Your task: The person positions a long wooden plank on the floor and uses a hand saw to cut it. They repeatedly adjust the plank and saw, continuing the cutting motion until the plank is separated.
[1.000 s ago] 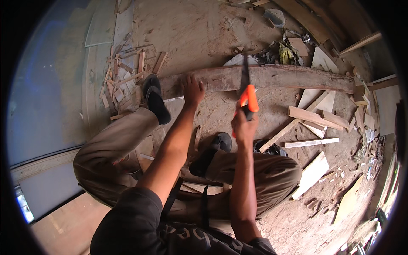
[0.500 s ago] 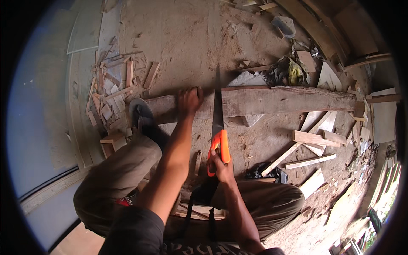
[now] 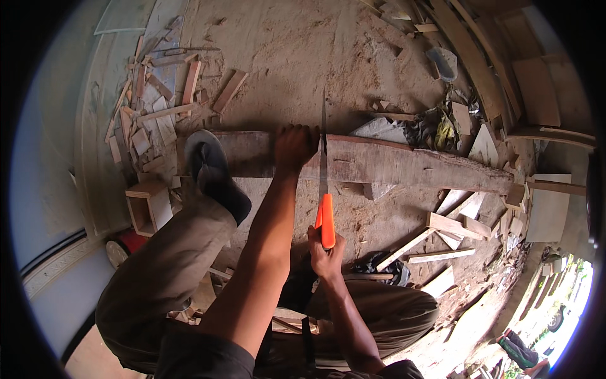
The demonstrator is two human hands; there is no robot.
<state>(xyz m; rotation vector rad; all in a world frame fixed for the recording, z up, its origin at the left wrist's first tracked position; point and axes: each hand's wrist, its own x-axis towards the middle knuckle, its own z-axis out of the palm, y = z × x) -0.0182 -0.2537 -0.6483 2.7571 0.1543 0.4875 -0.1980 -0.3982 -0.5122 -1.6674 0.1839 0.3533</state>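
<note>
A long, rough wooden plank (image 3: 391,160) lies across in front of me. My left hand (image 3: 295,146) presses on it, its fingers curled over the far edge, right beside the saw blade. In my right hand (image 3: 327,254) is the orange handle (image 3: 326,222) of a handsaw. Its narrow dark blade (image 3: 324,165) crosses the plank, with the tip pointing away past the far edge. The blade is seen nearly edge-on, and I cannot tell how deep it sits in the wood. My left foot in a grey sandal (image 3: 203,151) rests at the plank's left end.
Wood offcuts (image 3: 165,112) lie scattered at the left, near a small wooden box (image 3: 149,207). More strips (image 3: 451,226) and a crumpled dark bag (image 3: 435,134) are on the right. Dusty ground (image 3: 271,69) stretches beyond the plank. Boards lean at the far right.
My left hand has slid right along the plank, up close to the blade. The saw's handle has turned more edge-on. The whole view has tilted and shifted a little.
</note>
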